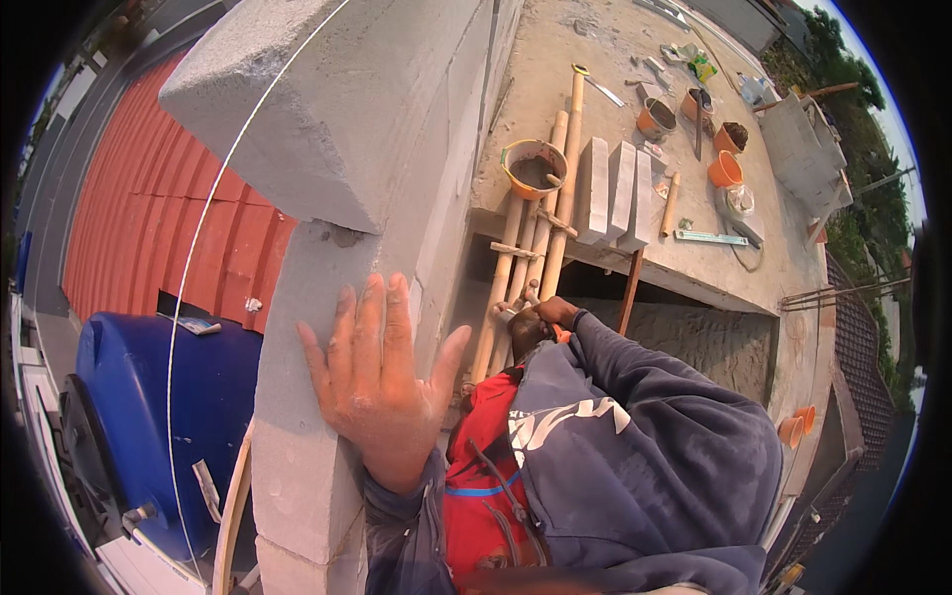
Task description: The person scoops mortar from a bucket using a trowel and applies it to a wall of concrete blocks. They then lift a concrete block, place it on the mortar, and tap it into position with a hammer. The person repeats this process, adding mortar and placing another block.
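My left hand (pixel 377 372) lies flat, fingers spread, on top of a grey block wall (pixel 297 397). Just ahead of its fingertips, a larger light grey block (pixel 288 119) stands higher on the wall. My right hand (pixel 557 311) is closed around a tool with an orange handle (pixel 563 335), close to my chest. A dark rounded shape beside that hand is in shadow; whether it belongs to the tool cannot be told. Beyond the right hand, lashed bamboo poles (pixel 535 248) run away from me, bearing an orange bucket (pixel 534 170) with grey mortar and a tool handle in it.
A white string (pixel 213 188) runs along the wall's left side, above a blue tank (pixel 169 416) and red roof (pixel 169 198). Pale blocks (pixel 593 188) stand right of the poles by a slab opening (pixel 684 307). Further off are several orange buckets (pixel 656 119) and a level (pixel 711 237).
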Action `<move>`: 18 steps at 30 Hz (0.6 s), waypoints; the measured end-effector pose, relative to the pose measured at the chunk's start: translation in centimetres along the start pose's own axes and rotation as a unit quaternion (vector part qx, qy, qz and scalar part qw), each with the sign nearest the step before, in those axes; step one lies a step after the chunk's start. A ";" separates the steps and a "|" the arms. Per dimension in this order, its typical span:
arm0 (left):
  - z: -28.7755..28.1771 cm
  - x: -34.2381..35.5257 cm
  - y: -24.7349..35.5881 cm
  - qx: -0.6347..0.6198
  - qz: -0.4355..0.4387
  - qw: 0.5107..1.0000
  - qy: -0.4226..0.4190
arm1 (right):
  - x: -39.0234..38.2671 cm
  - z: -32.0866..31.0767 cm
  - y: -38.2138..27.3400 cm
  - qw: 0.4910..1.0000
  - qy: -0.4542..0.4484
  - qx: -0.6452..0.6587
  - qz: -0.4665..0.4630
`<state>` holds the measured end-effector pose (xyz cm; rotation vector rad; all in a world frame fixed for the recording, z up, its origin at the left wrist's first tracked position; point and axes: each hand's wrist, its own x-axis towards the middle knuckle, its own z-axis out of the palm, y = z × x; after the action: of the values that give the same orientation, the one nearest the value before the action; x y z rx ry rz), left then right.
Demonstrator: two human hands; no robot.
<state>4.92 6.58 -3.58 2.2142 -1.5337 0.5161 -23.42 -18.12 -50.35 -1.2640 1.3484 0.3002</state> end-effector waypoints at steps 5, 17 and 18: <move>1.2 1.8 1.5 0.062 -0.048 0.997 0.001 | 2.8 -2.8 -1.1 0.983 0.022 0.180 -0.011; 6.9 4.0 5.2 0.255 -0.048 0.961 0.098 | 15.3 -11.4 -2.5 0.947 -0.015 0.316 -0.055; 8.4 2.5 4.9 0.200 -0.057 0.978 0.029 | 17.1 -11.4 -0.9 0.983 0.024 0.088 -0.158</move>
<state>1.75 -1.28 -8.90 2.5372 -1.3553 0.9113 -23.94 -35.69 -61.01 -1.3181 1.1648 -0.0711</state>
